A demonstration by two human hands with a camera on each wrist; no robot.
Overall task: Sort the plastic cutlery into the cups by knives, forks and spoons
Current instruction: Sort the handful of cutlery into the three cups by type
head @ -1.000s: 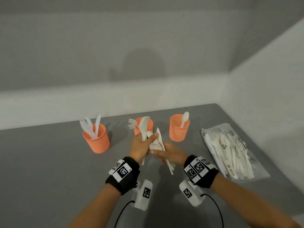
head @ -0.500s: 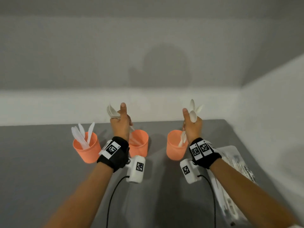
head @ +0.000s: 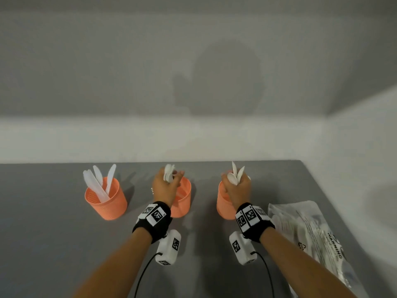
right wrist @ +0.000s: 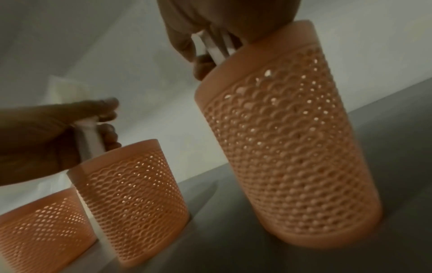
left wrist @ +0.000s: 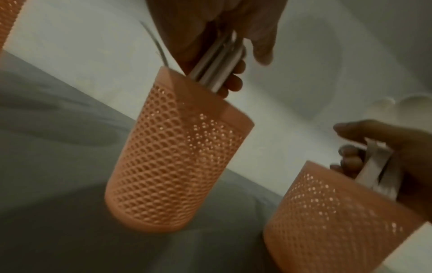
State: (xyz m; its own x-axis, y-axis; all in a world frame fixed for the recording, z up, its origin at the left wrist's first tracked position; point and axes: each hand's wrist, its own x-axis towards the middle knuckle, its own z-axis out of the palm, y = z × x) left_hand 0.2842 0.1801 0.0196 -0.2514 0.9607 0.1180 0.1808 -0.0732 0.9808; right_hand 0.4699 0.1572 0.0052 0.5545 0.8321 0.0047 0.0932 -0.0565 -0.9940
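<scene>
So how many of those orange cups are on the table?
3, in a row: the left cup holds knives, the middle cup sits under the left hand, and the right cup under the right hand.

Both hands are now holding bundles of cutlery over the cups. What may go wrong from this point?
1. The left hand grips several pieces at once above the middle cup; released together, some may catch the rim and fall outside.
2. The right hand presses against the right cup while lowering its spoons; this light mesh cup might tip.
3. The left bundle is blurred, so a wrong type could go unnoticed.
</scene>
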